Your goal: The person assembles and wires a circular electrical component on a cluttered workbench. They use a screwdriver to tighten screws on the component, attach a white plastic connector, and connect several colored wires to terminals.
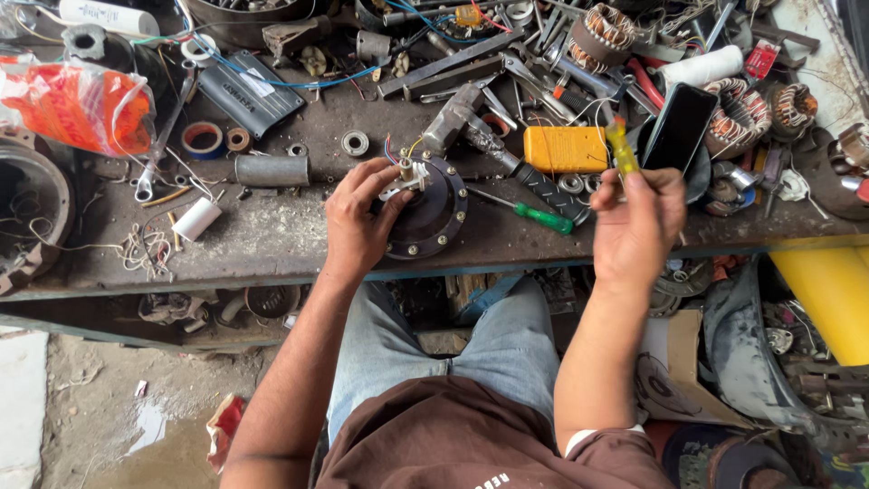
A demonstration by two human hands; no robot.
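My left hand (pixel 358 222) grips a round dark motor housing (pixel 433 213) with screws around its rim, held tilted at the front of the workbench (pixel 272 240). Coloured wires and a small white part stick out of its top by my fingertips. My right hand (pixel 638 222) is raised to the right of it and holds a screwdriver with a yellow translucent handle (pixel 621 149), the handle pointing up. A green-handled screwdriver (pixel 534 215) lies on the bench between my two hands.
The bench is crowded: an orange box (pixel 566 148), a black phone (pixel 679 127), copper-wound stators (pixel 742 113), a hammer (pixel 489 145), tape rolls (pixel 204 139), a grey cylinder (pixel 272 170), an orange plastic bag (pixel 77 104). A yellow container (pixel 828 299) stands at right.
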